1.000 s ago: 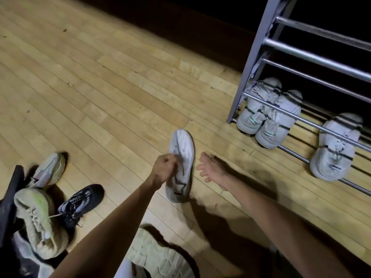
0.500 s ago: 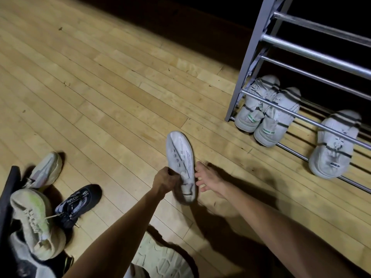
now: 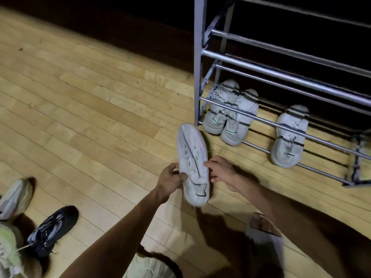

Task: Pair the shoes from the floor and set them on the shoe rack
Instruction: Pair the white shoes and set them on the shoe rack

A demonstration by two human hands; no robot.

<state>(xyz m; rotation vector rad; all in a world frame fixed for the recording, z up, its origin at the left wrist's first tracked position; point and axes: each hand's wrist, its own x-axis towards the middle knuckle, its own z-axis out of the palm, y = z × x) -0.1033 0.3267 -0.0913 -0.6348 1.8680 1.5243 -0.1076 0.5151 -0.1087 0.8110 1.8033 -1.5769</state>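
Note:
My left hand (image 3: 170, 182) grips a white shoe (image 3: 192, 157) by its heel end and holds it above the floor, toe pointing away from me. On the shoe's right side, the fingertips of my right hand (image 3: 219, 169) touch it, fingers spread. The grey metal shoe rack (image 3: 281, 77) stands at the upper right. A pair of white shoes (image 3: 228, 115) sits on its bottom tier at the left end. A single matching white shoe (image 3: 289, 141) sits further right on that tier.
On the wooden floor at the lower left lie a black shoe (image 3: 50, 229), a pale grey shoe (image 3: 14, 199) and a cream-and-green shoe (image 3: 8, 253). Another cream shoe (image 3: 148, 267) lies at the bottom edge. A foot in a grey slipper (image 3: 265, 237) stands at lower right.
My left hand has lifted the white shoe and carried it toward the rack. My right hand has come in to touch its side. The view has shifted toward the rack.

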